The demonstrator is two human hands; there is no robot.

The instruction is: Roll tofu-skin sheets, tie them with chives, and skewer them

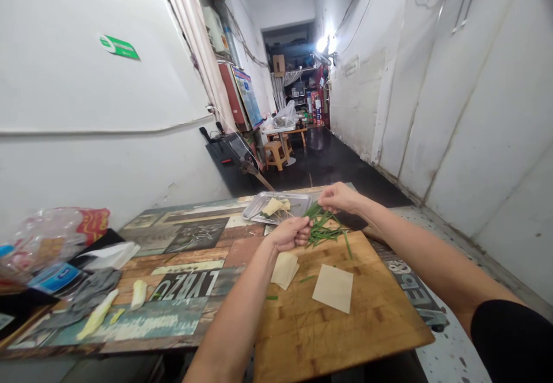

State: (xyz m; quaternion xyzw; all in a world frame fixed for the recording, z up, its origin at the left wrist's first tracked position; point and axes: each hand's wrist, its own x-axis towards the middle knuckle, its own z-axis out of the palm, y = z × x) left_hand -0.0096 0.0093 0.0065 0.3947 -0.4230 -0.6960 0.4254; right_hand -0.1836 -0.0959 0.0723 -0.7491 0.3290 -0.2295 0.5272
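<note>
My left hand (292, 234) is closed around a small bunch of cut green chives (311, 210) above the far end of a wooden cutting board (367, 314). The fingertips of my right hand (339, 197) pinch the upper end of the same bunch. More loose chives (324, 232) lie in a pile under both hands. A thin pale-yellow square sheet (333, 288), resembling tofu skin, rests flat on the board. Left of it, a few similar sheets (284, 270) overlap, partly behind my left forearm. Beyond the hands, a metal tray (250, 212) holds folded yellow pieces (276, 205) with thin sticks.
The board stands on a patterned table (173, 268). At the left are a grey cloth (88, 299), pale vegetable scraps (98, 315), a blue-labelled package (58, 278) and a plastic bag (56, 233). Farther off stand orange stools (275, 155) and a small table (280, 130). A white wall (466, 112) runs along the right.
</note>
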